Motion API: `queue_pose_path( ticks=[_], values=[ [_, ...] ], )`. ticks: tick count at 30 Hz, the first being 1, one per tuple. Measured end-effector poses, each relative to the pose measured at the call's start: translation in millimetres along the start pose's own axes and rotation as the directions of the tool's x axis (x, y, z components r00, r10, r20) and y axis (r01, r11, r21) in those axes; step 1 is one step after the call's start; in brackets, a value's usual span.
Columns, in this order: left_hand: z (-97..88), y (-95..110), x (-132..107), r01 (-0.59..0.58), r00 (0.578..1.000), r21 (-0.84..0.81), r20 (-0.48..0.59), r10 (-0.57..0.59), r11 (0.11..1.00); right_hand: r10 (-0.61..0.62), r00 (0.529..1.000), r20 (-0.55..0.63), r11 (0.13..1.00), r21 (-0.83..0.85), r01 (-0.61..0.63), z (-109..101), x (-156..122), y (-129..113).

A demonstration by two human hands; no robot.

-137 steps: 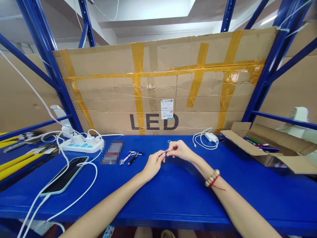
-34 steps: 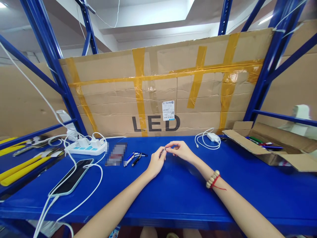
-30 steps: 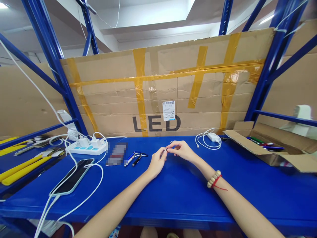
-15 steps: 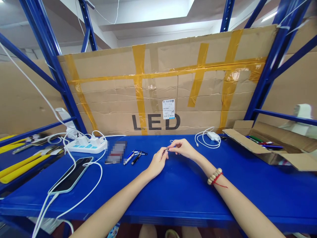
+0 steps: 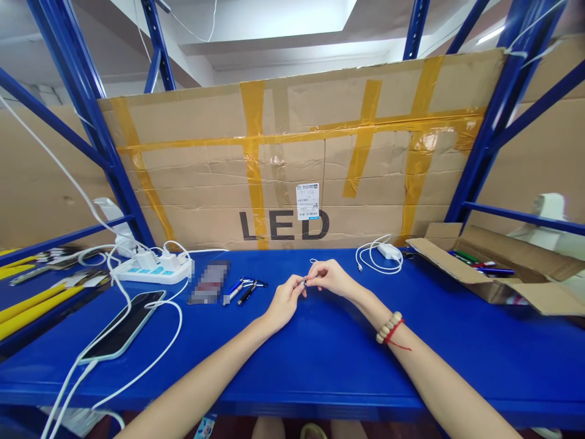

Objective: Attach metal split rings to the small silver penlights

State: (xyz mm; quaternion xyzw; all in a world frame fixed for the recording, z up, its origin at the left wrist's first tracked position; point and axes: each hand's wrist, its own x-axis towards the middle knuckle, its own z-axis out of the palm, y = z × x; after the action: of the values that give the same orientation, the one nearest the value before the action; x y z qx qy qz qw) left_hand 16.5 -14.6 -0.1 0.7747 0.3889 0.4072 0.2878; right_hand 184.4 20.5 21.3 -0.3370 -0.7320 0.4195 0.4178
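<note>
Over the middle of the blue table, my left hand [image 5: 284,302] and my right hand [image 5: 333,277] meet fingertip to fingertip. Between them is a small dark and silvery piece [image 5: 304,282], mostly covered by the fingers and too small to name. Both hands are closed in a pinch on it. To the left of my left hand lie several pen parts [image 5: 247,291], blue, black and silver. A beaded bracelet with a red string [image 5: 390,328] is on my right wrist.
A blurred flat packet [image 5: 209,282] lies left of the pen parts. Further left are a white power strip [image 5: 158,272], a phone [image 5: 123,326] and loose white cables. At the right stand a charger [image 5: 389,251] and an open cardboard box [image 5: 498,286] with pens. Cardboard [image 5: 205,189] walls the back.
The view has shifted slightly, so everything sits a little further left. My hands stay together on the small piece, and their fingers have shifted slightly around it.
</note>
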Motion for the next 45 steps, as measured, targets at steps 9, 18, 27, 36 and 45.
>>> queue_pose_path(
  ticks=[9,18,27,36,45],
  values=[
    [-0.9,1.9,-0.2,0.021,1.000,0.023,0.020,-0.022,1.000,-0.009,1.000,0.015,0.997,-0.077,0.011,-1.0,-0.7,3.8],
    [-0.3,0.6,0.1,0.003,1.000,0.038,0.006,-0.003,0.999,0.069,0.998,0.009,0.990,-0.122,-0.067,0.2,-1.5,-0.6],
    [0.1,0.3,1.3,0.006,0.999,0.056,-0.035,-0.004,0.998,0.115,0.993,-0.041,0.965,-0.233,-0.121,3.3,-3.0,-2.1],
    [0.8,-0.2,1.7,0.003,0.999,0.065,-0.050,0.000,0.998,0.187,0.979,-0.082,0.947,-0.252,-0.202,5.5,-1.6,1.0],
    [1.7,-0.1,1.2,0.030,0.997,0.118,-0.068,-0.022,0.993,0.224,0.971,-0.088,0.954,-0.185,-0.237,6.0,-1.2,-0.6]
  ],
)
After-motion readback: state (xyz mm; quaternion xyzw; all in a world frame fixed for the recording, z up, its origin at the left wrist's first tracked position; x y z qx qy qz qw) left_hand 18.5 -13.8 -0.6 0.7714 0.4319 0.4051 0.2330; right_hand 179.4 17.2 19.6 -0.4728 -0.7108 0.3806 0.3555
